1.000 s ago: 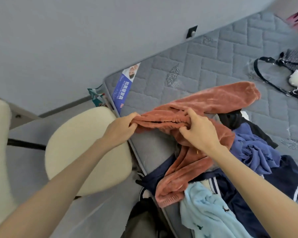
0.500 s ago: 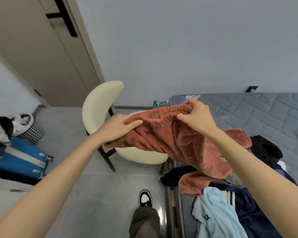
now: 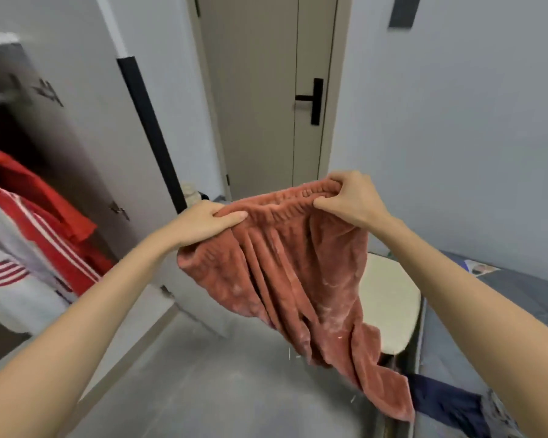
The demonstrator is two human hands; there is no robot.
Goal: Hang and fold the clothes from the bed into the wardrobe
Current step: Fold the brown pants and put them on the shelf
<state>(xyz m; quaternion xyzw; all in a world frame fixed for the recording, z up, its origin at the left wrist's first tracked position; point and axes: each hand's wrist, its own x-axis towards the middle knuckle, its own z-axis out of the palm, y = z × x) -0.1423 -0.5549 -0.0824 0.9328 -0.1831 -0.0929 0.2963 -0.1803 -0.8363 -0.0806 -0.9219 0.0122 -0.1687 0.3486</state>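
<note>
Head view: carry step in hand, by my read. Pants (image 3: 298,279) hanging in air btwn bed (image 3: 525,295) and open wardrobe (image 3: 76,121), over floor. L grip (image 3: 203,222) and R grip (image 3: 351,197) both clamping waistband, one per end. Pants looking rust fleece, ribbed elastic top, legs dangling bunched. Next, prob: folding or hanging, w/o legs dragging.

The fleece trousers (image 3: 291,273) hang above the floor (image 3: 219,390) at the centre, their waistband stretched between the left grip (image 3: 203,222) and the right grip (image 3: 351,197). At the left stands the open wardrobe (image 3: 13,128) with a striped jacket (image 3: 29,235) hanging inside; the wardrobe door (image 3: 86,137) swings out beside the left grip. The room door (image 3: 260,90) is behind the trousers. A chair (image 3: 389,305) sits behind them to the right, with the bed (image 3: 519,289) further right and a garment (image 3: 440,403) on its near corner
</note>
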